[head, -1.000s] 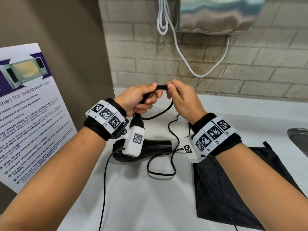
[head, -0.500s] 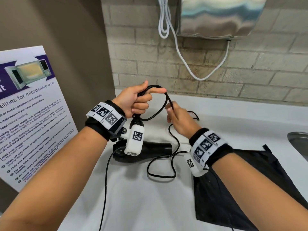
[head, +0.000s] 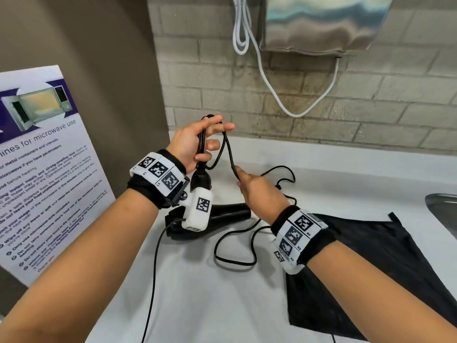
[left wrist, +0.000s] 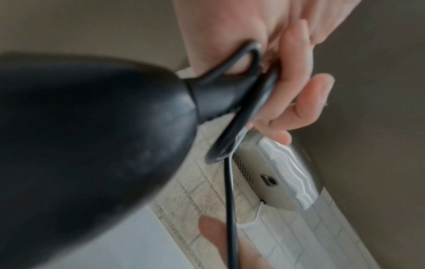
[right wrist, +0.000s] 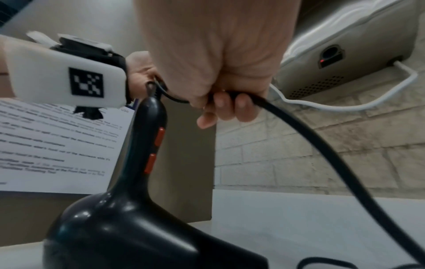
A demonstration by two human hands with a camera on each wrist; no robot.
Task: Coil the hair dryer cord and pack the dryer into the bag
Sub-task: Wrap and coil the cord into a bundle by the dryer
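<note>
1. While the hair dryer (head: 222, 215) lies on the white counter (head: 222, 305) with its handle standing up, the left hand (head: 195, 142) grips folded loops of the black cord (head: 228, 149) just above the handle's tip; thumb and index finger are extended, the lower fingers curled round the strands.
2. At 4 o'clock from the left hand, the right hand (head: 259, 191) pinches a single strand of the cord, its fingers curled round it, as the right wrist view shows (right wrist: 220, 87).
3. From that pinch the cord runs down to the counter and lies in loose loops at 5 o'clock from the dryer's barrel.
4. At 3 o'clock from those loops, a black bag (head: 371, 256) lies flat on the counter, partly under the right forearm.
5. At 9 o'clock, a microwave notice (head: 44, 169) leans against the wall; at 12 o'clock, a metal hand dryer (head: 321, 23) with a white cable (head: 272, 90) hangs on the brick wall (head: 371, 107).
</note>
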